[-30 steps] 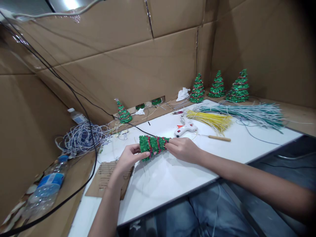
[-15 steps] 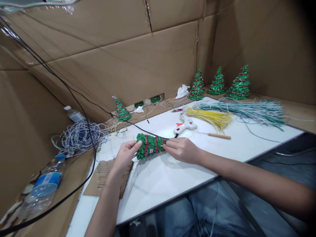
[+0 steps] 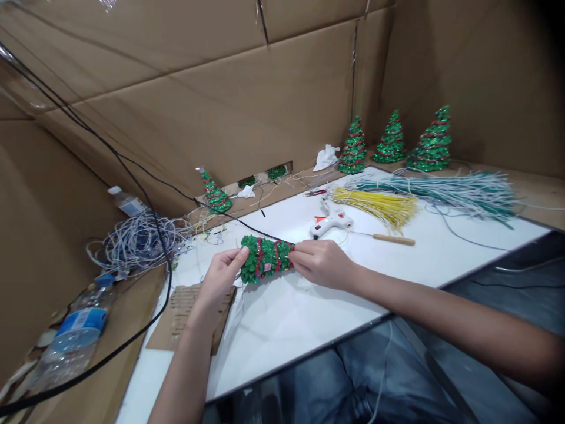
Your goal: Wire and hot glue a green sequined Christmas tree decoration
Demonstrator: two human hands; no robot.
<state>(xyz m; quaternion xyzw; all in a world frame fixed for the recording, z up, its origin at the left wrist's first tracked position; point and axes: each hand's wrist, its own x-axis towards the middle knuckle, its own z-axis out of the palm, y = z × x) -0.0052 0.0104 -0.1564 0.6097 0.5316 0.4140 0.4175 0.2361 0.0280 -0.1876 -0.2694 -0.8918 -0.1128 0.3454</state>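
Note:
A small green glittery Christmas tree point(image 3: 266, 260) with red garland bands lies sideways between my hands, above the white table point(image 3: 282, 330). My left hand point(image 3: 223, 268) is closed on its wide base, thumb on the near side. At the narrow end, my right hand point(image 3: 322, 263) has its fingers pinched together on the tree and covers the tip. Thin pale wires trail below the base. Just beyond my right hand lies a white glue gun point(image 3: 334, 221), and beside it an awl point(image 3: 392, 239) with a wooden handle.
Bundles of yellow wires point(image 3: 375, 205) and green-white wires point(image 3: 463, 191) lie at the right. More trees point(image 3: 353, 150) stand along the cardboard wall. On the left are tangled wire point(image 3: 132, 244), a plastic bottle point(image 3: 82, 327), a cardboard piece point(image 3: 163, 330) and a hanging black cable point(image 3: 169, 259).
Both hands keep hold of the tree, with little change in their grip. The view has shifted slightly.

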